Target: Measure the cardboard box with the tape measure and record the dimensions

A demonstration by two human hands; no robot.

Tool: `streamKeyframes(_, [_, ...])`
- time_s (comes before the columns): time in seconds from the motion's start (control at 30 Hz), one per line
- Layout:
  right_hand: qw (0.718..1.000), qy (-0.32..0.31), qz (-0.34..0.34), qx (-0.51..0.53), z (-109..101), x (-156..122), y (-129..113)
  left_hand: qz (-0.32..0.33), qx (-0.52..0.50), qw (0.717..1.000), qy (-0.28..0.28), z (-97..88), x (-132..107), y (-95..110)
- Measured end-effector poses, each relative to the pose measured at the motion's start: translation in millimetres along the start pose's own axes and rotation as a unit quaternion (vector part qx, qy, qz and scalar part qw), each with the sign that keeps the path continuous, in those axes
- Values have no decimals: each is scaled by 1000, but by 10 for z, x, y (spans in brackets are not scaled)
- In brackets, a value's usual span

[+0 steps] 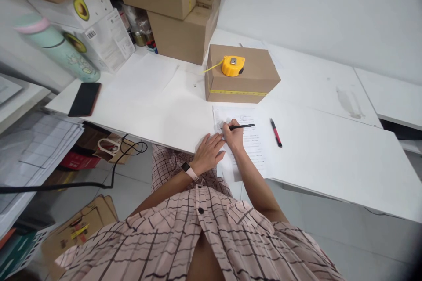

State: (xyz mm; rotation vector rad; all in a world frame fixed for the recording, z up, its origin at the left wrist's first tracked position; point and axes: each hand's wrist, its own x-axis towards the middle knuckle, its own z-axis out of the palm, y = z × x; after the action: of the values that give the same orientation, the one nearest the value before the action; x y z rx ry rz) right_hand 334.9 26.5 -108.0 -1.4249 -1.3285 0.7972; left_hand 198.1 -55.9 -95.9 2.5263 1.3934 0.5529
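My right hand (233, 135) grips a black pen (243, 127) with its tip on a printed sheet of paper (253, 145) that lies at the front edge of the white table (329, 149). My left hand (208, 153), a watch on its wrist, rests flat with fingers spread on the table and the sheet's left edge. A red and black pen (276, 132) lies loose just right of the sheet. Behind the sheet stands a small cardboard box (250, 80) with a yellow tape measure (233, 65) on top, its tape pulled out along the box.
A black phone (85, 99) lies at the table's left end near a mint green bottle (56, 47). White product boxes (105, 35) and stacked cardboard cartons (178, 13) fill the back left. Cables, paper stacks and flattened cardboard lie on the floor at left.
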Motion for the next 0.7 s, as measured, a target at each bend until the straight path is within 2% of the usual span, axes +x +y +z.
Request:
streamKeyframes(0.47, [1000, -4, -1, 8, -4, -1, 4, 0, -4, 1000, 2, 2, -3, -7])
streamKeyframes(0.7, [1000, 15, -13, -1, 26, -5, 3, 1, -1, 1000, 6, 9, 5, -2])
